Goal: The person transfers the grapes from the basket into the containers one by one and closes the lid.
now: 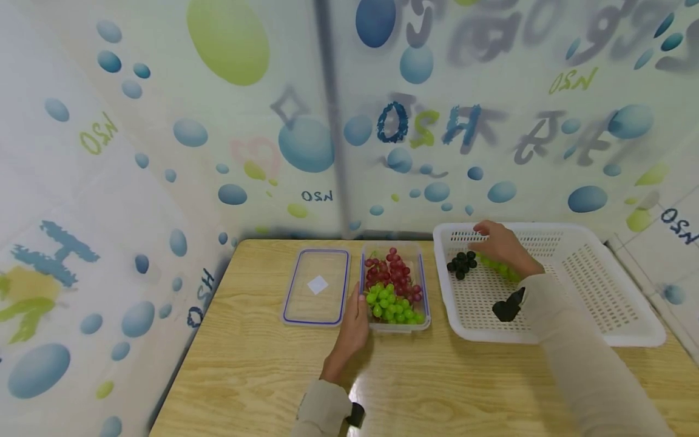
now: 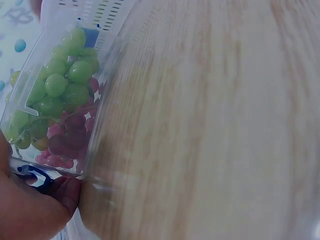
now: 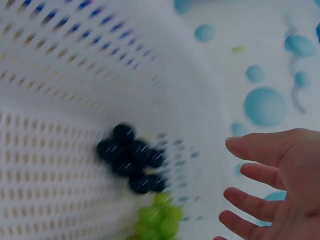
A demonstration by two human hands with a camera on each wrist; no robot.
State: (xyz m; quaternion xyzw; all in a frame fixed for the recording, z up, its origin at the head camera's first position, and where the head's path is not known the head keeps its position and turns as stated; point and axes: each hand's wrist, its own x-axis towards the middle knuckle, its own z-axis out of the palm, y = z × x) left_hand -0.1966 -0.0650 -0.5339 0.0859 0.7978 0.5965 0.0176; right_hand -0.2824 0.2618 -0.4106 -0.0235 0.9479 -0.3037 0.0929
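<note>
A clear plastic food container (image 1: 401, 328) holds red grapes (image 1: 390, 270) and green grapes (image 1: 392, 305). My left hand (image 1: 354, 328) grips its left side; up close in the left wrist view, the fingers (image 2: 65, 192) curl at the wall beside a blue-edged clip. Over the back left of a white basket (image 1: 469, 331) is my right hand (image 1: 503, 247), holding nothing, its fingers spread apart. Below it in the basket lie a bunch of black grapes (image 3: 131, 157) and a bunch of green grapes (image 3: 160, 219), partly hidden by the hand in the head view.
A clear lid (image 1: 317, 288) with a blue seal and a white square label lies flat left of the container. Everything rests on a wooden table (image 1: 246, 364). A patterned curtain (image 1: 262, 133) hangs behind and along the left side.
</note>
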